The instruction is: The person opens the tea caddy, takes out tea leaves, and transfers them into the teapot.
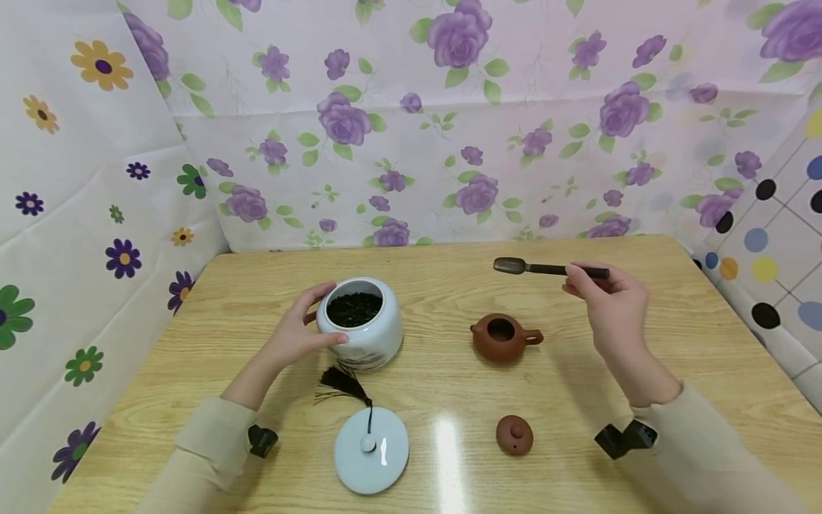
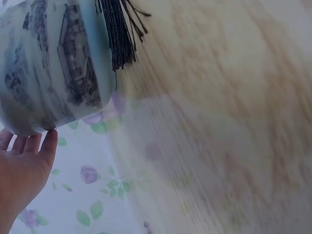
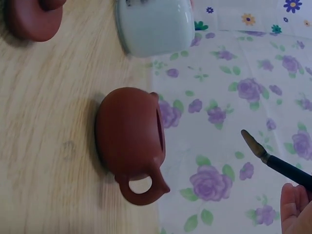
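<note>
My left hand (image 1: 298, 332) holds a white porcelain jar (image 1: 375, 343) from its left side, thumb at the front and fingers round the back. Dark loose tea leaves (image 1: 355, 310) lie inside the uncovered jar. A printed building scene shows on its wall in the left wrist view. My right hand (image 1: 610, 303) pinches a tea scoop (image 1: 546, 268) by its dark handle, raised above the table, with the bowl pointing left. Below and left of that hand stands a reddish-brown clay teapot (image 1: 499, 350), uncovered, its handle to the right and spout to the left.
The white jar lid (image 1: 369, 467) lies in front of the jar, with a black tassel (image 1: 343, 382) tied to its knob. A small clay teapot lid (image 1: 514, 435) lies in front of the teapot. Flowered cloth (image 1: 398, 171) hangs behind the wooden table (image 1: 443, 285).
</note>
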